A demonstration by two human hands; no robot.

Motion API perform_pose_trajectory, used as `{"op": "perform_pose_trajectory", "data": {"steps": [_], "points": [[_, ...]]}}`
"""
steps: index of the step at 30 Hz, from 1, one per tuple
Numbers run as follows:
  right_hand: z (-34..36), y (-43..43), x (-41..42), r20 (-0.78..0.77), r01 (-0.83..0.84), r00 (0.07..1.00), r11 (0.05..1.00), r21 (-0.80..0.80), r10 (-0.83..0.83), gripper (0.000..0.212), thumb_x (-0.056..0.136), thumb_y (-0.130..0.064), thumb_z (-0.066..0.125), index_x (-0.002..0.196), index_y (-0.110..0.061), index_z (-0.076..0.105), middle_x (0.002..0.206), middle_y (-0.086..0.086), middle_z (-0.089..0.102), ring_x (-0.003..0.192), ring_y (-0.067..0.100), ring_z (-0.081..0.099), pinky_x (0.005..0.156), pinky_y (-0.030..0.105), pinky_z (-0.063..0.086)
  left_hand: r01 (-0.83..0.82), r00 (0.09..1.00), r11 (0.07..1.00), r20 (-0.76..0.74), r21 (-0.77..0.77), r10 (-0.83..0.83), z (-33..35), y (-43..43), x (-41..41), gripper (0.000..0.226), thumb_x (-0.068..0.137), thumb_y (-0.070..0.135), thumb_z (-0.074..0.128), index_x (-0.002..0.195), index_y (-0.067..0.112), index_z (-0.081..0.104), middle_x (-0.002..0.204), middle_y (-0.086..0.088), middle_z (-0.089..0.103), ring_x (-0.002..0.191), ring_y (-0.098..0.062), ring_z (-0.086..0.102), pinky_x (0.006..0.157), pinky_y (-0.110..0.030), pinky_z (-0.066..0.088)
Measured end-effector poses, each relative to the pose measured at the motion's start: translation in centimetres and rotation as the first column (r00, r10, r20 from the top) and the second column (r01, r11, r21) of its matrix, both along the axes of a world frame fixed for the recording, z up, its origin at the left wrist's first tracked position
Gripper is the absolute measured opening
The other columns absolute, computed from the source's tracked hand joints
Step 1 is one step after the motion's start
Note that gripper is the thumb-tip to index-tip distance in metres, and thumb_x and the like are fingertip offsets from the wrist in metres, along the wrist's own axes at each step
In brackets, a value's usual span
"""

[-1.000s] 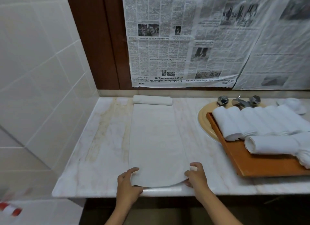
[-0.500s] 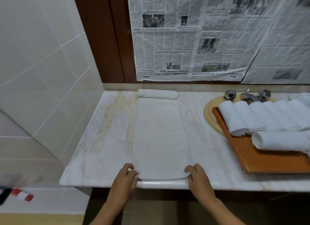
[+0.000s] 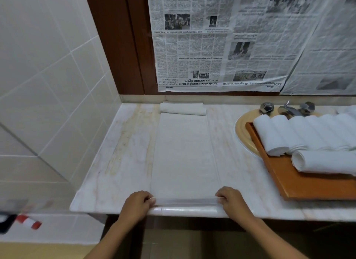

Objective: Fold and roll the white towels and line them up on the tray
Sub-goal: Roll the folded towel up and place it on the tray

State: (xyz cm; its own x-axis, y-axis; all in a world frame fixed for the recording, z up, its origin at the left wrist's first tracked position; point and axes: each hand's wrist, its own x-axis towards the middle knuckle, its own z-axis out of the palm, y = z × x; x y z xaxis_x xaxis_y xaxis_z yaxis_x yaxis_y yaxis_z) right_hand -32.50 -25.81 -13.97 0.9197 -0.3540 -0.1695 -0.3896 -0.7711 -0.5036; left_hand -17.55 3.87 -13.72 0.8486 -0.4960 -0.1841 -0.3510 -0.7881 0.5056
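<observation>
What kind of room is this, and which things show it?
Probably a bathroom: a marble counter holds a sink with metal taps, and white tiles cover the left wall. Rolled towels on a wooden tray hint at a hotel.

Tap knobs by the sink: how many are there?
2. The left knob sits left of the spout and the right knob sits right of it. Both are at the basin's far edge, behind the tray. No others show; the picture's right edge could hide more.
</observation>
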Motion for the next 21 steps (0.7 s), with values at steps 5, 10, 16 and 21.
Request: {"op": "perform_pose_trajectory", "data": {"steps": [5,10,16,21], "points": [[0.4,0.4,1.9,-0.045,0.246,0.969,0.964,0.104,-0.243,0.025,0.087,0.001,0.053,0.068,-0.016,0.057,0.076,0.002,0.061,0.071,0.014,0.057,0.059,0.018,0.045,-0.173,0.985,0.963,0.016,0.206,0.174,0.6,-1.7,0.2,0.029,0.091,0.036,0.051,0.082,0.017,0.071,0.080,0.003,0.067,0.074,-0.012,0.058,0.070,-0.027,0.042],[0.0,2.0,2.5,0.051,0.453,0.886,0.884,0.113,-0.460,0.033,0.090,0.000,0.049,0.060,-0.011,0.045,0.067,0.006,0.054,0.062,0.016,0.049,0.054,0.022,0.037,-0.280,0.960,0.922,0.074,0.267,0.270,1.3,-2.7,-0.7,0.028,0.086,0.038,0.050,0.077,0.019,0.069,0.076,0.007,0.061,0.076,-0.014,0.057,0.070,-0.029,0.041],[-1.3,3.2,1.8,0.188,0.444,0.868,0.888,0.118,-0.459,0.032,0.081,0.014,0.056,0.070,-0.015,0.051,0.086,-0.005,0.045,0.083,0.013,0.045,0.063,0.010,0.039,-0.306,0.937,0.952,0.185,0.028,0.295,0.4,-2.6,-2.2,0.008,0.085,0.023,0.065,0.090,0.023,0.060,0.100,0.004,0.049,0.093,-0.017,0.052,0.070,-0.027,0.034],[-2.7,2.0,-0.1,0.373,0.025,0.927,0.985,-0.169,0.041,0.048,0.055,0.025,0.059,0.077,-0.017,0.059,0.091,-0.012,0.045,0.089,0.006,0.033,0.073,0.011,0.036,0.039,0.922,0.998,0.386,-0.046,-0.018,-2.1,-1.4,-2.1,0.059,0.044,-0.011,0.083,0.083,0.029,0.065,0.096,0.008,0.053,0.083,-0.014,0.050,0.064,-0.026,0.029]]}}
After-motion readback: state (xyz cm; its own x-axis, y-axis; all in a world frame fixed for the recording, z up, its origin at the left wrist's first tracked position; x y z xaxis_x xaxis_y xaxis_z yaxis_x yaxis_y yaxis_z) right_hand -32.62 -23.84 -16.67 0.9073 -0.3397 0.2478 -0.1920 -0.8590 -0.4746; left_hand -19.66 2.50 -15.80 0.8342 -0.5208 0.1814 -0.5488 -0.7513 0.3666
